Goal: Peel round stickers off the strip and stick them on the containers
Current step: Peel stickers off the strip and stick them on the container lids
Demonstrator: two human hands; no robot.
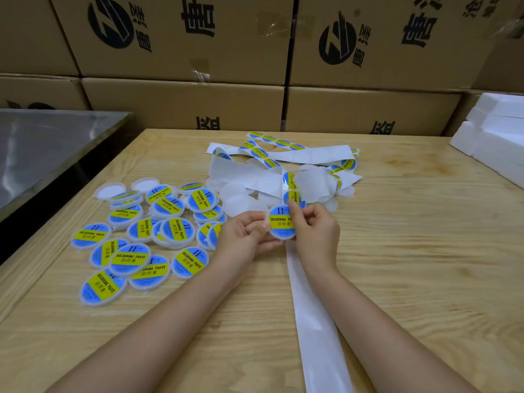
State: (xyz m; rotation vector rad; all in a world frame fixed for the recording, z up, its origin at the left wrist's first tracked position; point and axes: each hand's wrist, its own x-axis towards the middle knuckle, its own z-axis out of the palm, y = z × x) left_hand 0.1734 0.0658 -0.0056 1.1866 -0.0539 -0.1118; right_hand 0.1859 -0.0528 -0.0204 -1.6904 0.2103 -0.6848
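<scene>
Pressing a round sticker (281,221) onto a container held over the table (397,251).

Head view: left hand (246,232) fingers closed on the container's rim, right hand (314,226) fingers pinching the sticker's edge by the strip (314,321). Light, thin, floppy, probably tacky; best handled by edges. Container mostly hidden beneath sticker; labelled pile (141,236) left.

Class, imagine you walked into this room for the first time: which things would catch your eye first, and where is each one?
First, the two hands at the middle of the wooden table: the left hand and right hand hold a round container with a blue and yellow sticker. Next, the heap of labelled containers to the left. Behind the hands lies a tangle of white sticker strip, and cardboard boxes fill the background.
</scene>
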